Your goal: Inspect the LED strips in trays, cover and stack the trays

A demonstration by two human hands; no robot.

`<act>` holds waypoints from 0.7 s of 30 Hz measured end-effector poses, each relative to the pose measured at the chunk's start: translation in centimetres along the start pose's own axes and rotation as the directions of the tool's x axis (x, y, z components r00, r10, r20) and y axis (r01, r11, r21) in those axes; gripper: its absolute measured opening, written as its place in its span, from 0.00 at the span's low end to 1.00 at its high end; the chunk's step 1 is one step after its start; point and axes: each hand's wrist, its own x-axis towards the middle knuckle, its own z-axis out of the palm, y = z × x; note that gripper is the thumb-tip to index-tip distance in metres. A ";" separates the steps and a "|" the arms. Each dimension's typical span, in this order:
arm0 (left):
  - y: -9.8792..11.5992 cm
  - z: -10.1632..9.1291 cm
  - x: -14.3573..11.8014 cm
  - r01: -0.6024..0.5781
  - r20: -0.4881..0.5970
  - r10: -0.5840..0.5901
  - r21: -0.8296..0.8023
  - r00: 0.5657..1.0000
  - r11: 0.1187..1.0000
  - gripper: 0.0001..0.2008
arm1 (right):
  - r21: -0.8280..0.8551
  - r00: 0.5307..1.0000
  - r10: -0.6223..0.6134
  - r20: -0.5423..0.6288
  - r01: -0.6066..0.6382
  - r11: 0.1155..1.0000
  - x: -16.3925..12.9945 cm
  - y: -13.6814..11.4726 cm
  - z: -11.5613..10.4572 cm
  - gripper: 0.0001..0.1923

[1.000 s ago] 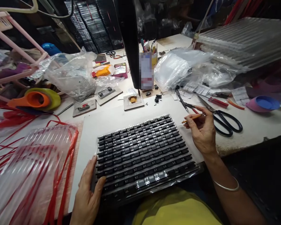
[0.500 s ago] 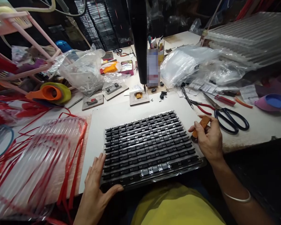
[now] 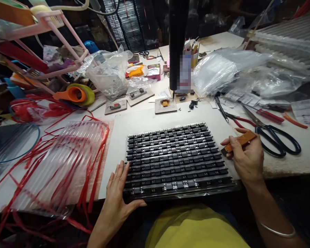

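Since the earlier frame the right hand (image 3: 245, 156) has lowered the orange tool (image 3: 240, 141) from a near-upright tilt to lie almost flat, its dark tip down by the right edge of the tray (image 3: 175, 158); the left hand (image 3: 119, 196) has kept to the tray's near left corner. Thumb and fingers of the right hand are closed in a pinch grip on the tool, about its middle, with the orange end pointing away toward the scissors (image 3: 276, 139). The left hand has no grip on anything: it lies flat and open, fingers spread on the desk (image 3: 144, 120) just beside the tray, thumb stretched along the tray's near edge and touching it. The tray (a black one, filled with rows of small dark parts) sits on a pale sheet at the near edge of the desk, directly before the person. Left of it lies a stack of clear ridged plastic (image 3: 64, 162) tangled with red straps. Red-handled pliers (image 3: 237, 119) rest just beyond the right hand, near the scissors. A black post (image 3: 178, 44) stands behind the tray.
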 end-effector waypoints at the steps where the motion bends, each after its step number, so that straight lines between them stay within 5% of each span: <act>1: -0.1 0.1 0.1 0.003 -0.009 -0.003 0.002 1.000 1.000 0.51 | 0.006 1.000 0.013 0.010 -0.013 1.000 0.1 0.1 0.0 0.21; 11: -0.9 1.1 1.4 0.035 -0.063 -0.032 0.051 0.998 0.998 0.49 | 0.084 0.997 -0.010 0.081 0.003 0.996 0.9 0.3 0.9 0.18; 21: 0.4 1.8 1.2 0.010 -0.073 0.007 0.229 0.997 0.973 0.44 | -0.002 0.999 -0.036 -0.032 0.036 0.999 0.2 0.6 0.8 0.20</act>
